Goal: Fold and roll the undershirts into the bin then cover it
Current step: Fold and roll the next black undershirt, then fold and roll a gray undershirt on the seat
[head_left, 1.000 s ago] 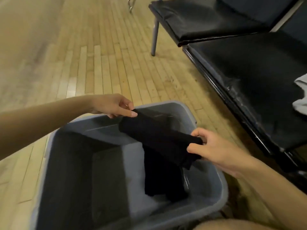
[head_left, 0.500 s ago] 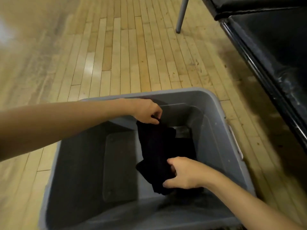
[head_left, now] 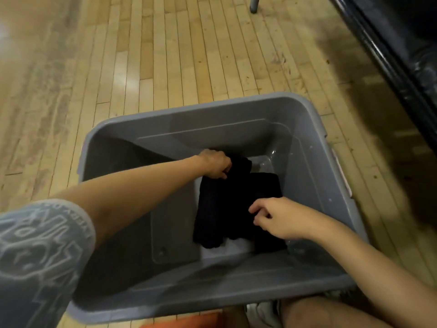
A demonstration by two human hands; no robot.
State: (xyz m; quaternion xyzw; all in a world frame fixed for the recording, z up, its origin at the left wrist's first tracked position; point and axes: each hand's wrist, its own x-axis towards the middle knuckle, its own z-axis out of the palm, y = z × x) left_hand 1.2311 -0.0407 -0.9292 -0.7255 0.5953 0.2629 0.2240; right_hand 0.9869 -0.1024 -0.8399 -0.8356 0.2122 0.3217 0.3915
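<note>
A grey plastic bin (head_left: 212, 107) stands open on the wooden floor below me. On its bottom, toward the right side, lie black rolled undershirts (head_left: 227, 204), two dark bundles side by side. My left hand (head_left: 214, 163) reaches into the bin and grips the far end of the left roll. At the near right edge of the rolls, my right hand (head_left: 279, 216) has curled fingers that pinch the black fabric. No lid is in view.
A black padded bench (head_left: 402, 55) runs along the right edge, with a metal leg (head_left: 254, 4) at the top. Wooden floor (head_left: 142, 67) surrounds the bin. My knee and a bit of orange show at the bottom edge.
Both hands have lowered the black roll from above the rim to the bin's bottom, beside the other roll. My view has tilted further down over the bin.
</note>
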